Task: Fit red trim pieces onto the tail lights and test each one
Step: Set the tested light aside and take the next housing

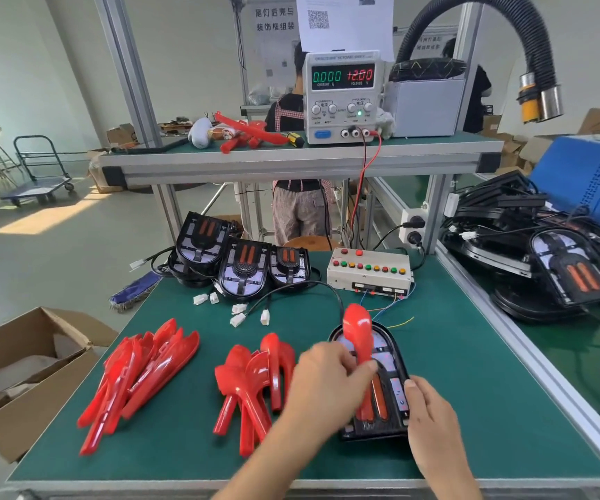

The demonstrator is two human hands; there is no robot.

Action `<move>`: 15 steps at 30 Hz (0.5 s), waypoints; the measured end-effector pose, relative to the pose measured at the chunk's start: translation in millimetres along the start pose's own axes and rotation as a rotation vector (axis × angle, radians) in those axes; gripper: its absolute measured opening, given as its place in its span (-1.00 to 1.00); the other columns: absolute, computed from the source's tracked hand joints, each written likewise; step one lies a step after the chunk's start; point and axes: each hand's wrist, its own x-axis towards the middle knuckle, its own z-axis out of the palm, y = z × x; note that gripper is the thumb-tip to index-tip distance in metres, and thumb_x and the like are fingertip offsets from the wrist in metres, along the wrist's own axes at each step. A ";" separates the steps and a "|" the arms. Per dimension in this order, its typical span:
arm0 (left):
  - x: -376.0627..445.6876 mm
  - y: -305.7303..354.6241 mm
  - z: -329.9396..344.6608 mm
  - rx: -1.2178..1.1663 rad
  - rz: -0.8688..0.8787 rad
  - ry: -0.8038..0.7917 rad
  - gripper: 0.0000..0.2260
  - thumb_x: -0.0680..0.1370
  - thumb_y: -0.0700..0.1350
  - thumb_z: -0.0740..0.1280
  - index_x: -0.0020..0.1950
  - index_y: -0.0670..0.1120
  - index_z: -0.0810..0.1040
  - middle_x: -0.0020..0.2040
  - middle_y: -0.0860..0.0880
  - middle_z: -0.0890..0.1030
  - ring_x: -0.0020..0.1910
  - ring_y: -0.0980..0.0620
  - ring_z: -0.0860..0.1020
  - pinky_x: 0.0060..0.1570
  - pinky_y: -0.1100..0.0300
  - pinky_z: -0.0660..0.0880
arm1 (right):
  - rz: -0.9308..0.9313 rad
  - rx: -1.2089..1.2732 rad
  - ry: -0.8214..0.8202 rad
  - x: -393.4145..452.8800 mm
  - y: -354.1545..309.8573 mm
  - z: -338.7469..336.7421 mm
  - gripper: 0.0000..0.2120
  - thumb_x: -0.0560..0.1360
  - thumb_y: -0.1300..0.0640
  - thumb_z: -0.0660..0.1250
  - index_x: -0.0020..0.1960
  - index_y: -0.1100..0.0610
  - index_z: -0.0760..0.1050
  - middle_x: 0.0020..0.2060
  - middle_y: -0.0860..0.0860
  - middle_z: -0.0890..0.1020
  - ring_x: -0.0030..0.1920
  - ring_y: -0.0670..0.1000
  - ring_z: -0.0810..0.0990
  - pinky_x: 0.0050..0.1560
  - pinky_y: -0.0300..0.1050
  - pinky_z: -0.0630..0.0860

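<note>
You are pinching a red trim piece [358,332] in your left hand [327,382] over the tail light [392,398], in front of the button box [369,270]; your right hand [430,416] is gripping the housing's edge. Pressing it down tilted risks snapping a clip or sliding the housing

Left hand [329,382], right hand [432,424] bare; forearms sleeveless.
</note>
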 end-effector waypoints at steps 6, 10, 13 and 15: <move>-3.7 18.4 56.9 0.215 -0.032 0.004 -0.69 0.54 0.19 0.26 -0.08 -0.05 0.54 -0.03 -0.02 0.62 -0.02 -0.10 0.59 -0.05 0.07 0.50 | -0.002 0.051 -0.014 -2.7 -1.4 -3.4 -0.59 0.71 0.13 0.11 -0.05 -0.32 0.57 -0.19 -0.18 0.70 -0.14 -0.16 0.63 -0.10 -0.06 0.51; 0.7 20.5 68.6 0.274 0.001 0.037 -0.65 0.56 0.19 0.23 0.00 -0.08 0.55 0.03 -0.04 0.59 0.03 -0.11 0.57 0.00 0.04 0.51 | 0.019 0.065 -0.049 -2.0 0.1 -6.4 -0.62 0.72 0.10 0.09 -0.03 -0.30 0.55 -0.15 -0.20 0.70 -0.10 -0.18 0.62 -0.06 -0.05 0.49; 5.0 21.7 69.8 0.276 0.008 0.059 -0.64 0.58 0.19 0.21 -0.02 -0.09 0.56 0.03 -0.05 0.60 0.01 -0.12 0.58 -0.01 0.04 0.50 | 0.027 0.086 -0.075 -1.6 2.4 -8.5 -0.66 0.73 0.08 0.09 0.02 -0.25 0.56 -0.10 -0.22 0.70 -0.05 -0.20 0.62 -0.03 -0.08 0.48; 6.8 23.2 69.6 0.302 0.025 0.073 -0.64 0.59 0.18 0.20 -0.02 -0.09 0.56 0.02 -0.06 0.60 -0.01 -0.13 0.59 -0.02 0.05 0.48 | 0.024 0.093 -0.089 -1.3 4.1 -9.3 -0.69 0.73 0.08 0.08 0.05 -0.19 0.57 -0.10 -0.20 0.70 -0.05 -0.18 0.63 -0.03 -0.06 0.48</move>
